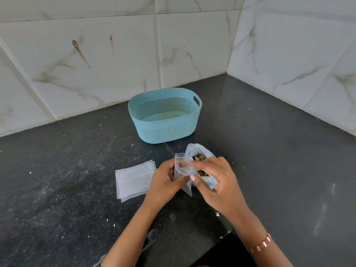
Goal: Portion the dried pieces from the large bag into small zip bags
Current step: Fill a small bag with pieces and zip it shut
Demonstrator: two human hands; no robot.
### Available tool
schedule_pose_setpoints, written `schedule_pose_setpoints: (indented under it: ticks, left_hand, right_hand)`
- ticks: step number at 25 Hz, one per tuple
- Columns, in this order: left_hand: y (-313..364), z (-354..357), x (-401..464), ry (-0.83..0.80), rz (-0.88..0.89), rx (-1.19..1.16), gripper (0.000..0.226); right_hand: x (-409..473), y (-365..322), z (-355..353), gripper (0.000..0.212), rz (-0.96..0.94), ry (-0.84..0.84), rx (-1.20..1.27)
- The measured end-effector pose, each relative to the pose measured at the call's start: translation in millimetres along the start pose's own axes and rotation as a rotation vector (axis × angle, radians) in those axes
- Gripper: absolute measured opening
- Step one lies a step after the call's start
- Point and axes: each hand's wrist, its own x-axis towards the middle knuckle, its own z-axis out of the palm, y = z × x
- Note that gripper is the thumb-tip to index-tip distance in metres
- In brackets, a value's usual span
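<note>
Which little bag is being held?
The small bag between the left hand and right hand, lifted up. The other small bags lie flat in a stack to its left.

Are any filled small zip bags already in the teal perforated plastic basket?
No, the teal perforated plastic basket shows only its bare floor, with no bags inside it.

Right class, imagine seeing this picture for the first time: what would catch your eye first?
Probably the pale blue perforated plastic basket, standing at the back of the dark speckled stone counter. Next, the two hands in the foreground: the left hand and right hand hold a small clear zip bag beside a larger open bag of dried pieces.
</note>
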Motion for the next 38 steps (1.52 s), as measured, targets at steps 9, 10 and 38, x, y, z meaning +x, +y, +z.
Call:
schedule_pose_setpoints:
  ticks: [9,10,38]
  left_hand:
    - [13.7,-14.9,-7.9,-0.124,0.019,-0.049,0.049]
    - [13.6,-15.0,-8.1,-0.108,0.013,-0.061,0.048]
    - [27.2,-17.5,-16.9,0.081,-0.027,-0.463,0.012]
  right_hand:
    - [12.3,0.1,-7.1,0.012,0.099,0.050,0.081]
    - [13.4,-0.6,-8.1,0.013,0.121,0.045,0.101]
    - [13.7,-13.5,-14.2,0.034,0.369,0.015,0.558]
